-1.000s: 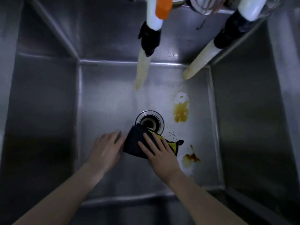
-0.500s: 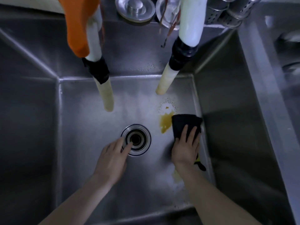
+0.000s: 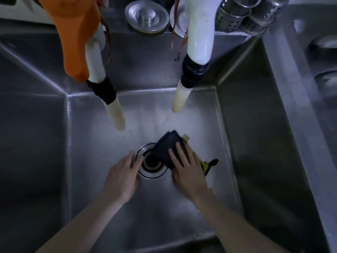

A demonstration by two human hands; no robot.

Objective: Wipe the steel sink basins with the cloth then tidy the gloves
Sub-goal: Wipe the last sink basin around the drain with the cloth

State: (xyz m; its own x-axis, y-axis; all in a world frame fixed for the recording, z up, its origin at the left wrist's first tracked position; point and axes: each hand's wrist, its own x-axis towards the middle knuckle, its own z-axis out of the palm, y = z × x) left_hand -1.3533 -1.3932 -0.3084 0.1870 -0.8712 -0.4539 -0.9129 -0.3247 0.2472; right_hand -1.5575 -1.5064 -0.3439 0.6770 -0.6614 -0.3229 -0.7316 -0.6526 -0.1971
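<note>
The steel sink basin fills the view, its floor wet and shining around the middle. Two white taps reach over its back wall. Each ends in a cream hose piece joined with black tape: the left tap points down toward the middle of the floor, and the right tap points down toward the back right corner. An orange glove hangs draped over the left tap and covers most of its upper part.

Both forearms come in from the front edge. The left hand lies flat on the basin floor with straight fingers, holding nothing, its fingertips touching the left rim of the drain. The right hand presses down with flat, spread fingers on a dark cloth with a yellow-green trim. The cloth lies on the floor just right of the drain, with one corner overlapping the drain's rim.

On the back ledge sits a round steel sink stopper between the taps. Perforated steel holders stand at the back right corner.
</note>
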